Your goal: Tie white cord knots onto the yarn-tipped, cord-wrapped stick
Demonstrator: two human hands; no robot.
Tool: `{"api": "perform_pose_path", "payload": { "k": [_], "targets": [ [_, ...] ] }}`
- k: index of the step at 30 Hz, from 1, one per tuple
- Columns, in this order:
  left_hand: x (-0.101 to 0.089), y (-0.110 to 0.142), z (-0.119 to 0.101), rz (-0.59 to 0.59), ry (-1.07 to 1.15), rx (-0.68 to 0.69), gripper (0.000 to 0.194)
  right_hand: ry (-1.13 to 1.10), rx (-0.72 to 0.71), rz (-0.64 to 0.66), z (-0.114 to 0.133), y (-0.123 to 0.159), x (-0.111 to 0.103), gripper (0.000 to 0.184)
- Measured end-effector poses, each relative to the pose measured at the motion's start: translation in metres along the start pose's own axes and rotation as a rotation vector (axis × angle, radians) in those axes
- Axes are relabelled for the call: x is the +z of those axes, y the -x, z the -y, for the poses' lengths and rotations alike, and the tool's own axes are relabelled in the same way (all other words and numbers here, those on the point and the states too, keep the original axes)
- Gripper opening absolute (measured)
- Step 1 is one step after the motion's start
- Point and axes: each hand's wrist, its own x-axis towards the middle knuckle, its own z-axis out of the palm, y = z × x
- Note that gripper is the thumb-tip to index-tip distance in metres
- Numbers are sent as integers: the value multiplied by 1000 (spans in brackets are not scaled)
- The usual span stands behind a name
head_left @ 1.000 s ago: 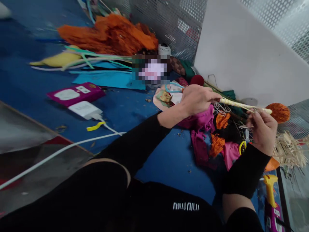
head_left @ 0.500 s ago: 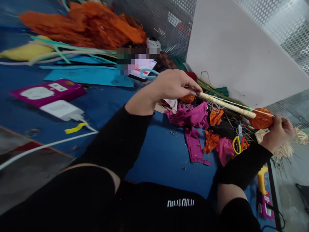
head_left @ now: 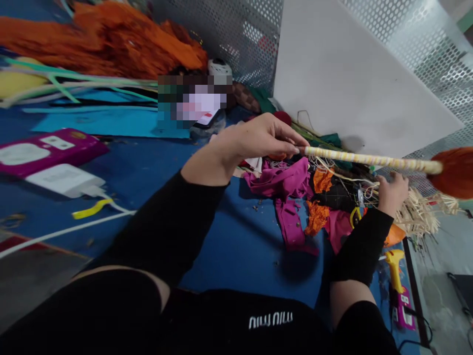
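My left hand (head_left: 254, 140) pinches the near end of a thin stick wrapped in pale yellow and white cord (head_left: 369, 160). An orange pom-pom (head_left: 453, 172) sits on the stick's far end, raised at the right edge of view. My right hand (head_left: 391, 193) is lower, down among a heap of scraps (head_left: 295, 197) in magenta, orange and black cloth, close to pale straw bundles (head_left: 417, 217). Its fingers are curled; what they hold, if anything, is hidden. Loose pale thread hangs under the stick.
A blue mat (head_left: 240, 236) covers the floor. Orange fabric (head_left: 111, 44), teal felt strips (head_left: 99, 121), a magenta box (head_left: 44, 153), a white charger with cable (head_left: 66, 180), yellow-handled scissors (head_left: 354, 217) and a yellow glue gun (head_left: 395, 271) lie about. A white board (head_left: 351, 84) leans on perforated metal mesh.
My right hand let go of the stick's far end and dropped into the scrap pile. My left hand raised the stick, swinging the pom-pom up and right. The view shifted.
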Motion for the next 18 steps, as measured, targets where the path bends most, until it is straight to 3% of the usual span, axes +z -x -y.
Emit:
{"api": "perform_pose_path", "payload": {
  "k": [3,7,10,14,16,18],
  "targets": [
    [18,2,-13,-87,102,-20,32,-268,-104,14,52,15,5,33],
    [38,2,-18,-158,262,-55,35,-821,-301,356,124,55,25,37],
    [45,0,-16,-171,377,-70,34,-976,-311,449,154,81,35,35],
    [48,-3,-14,-202,417,-97,30,-901,-332,252,162,94,26,35],
    [50,-4,-14,-212,432,-102,27,-982,-398,125,163,95,21,31],
    [54,-5,-14,-208,454,-96,26,-1146,-453,94,166,97,22,29]
  ]
}}
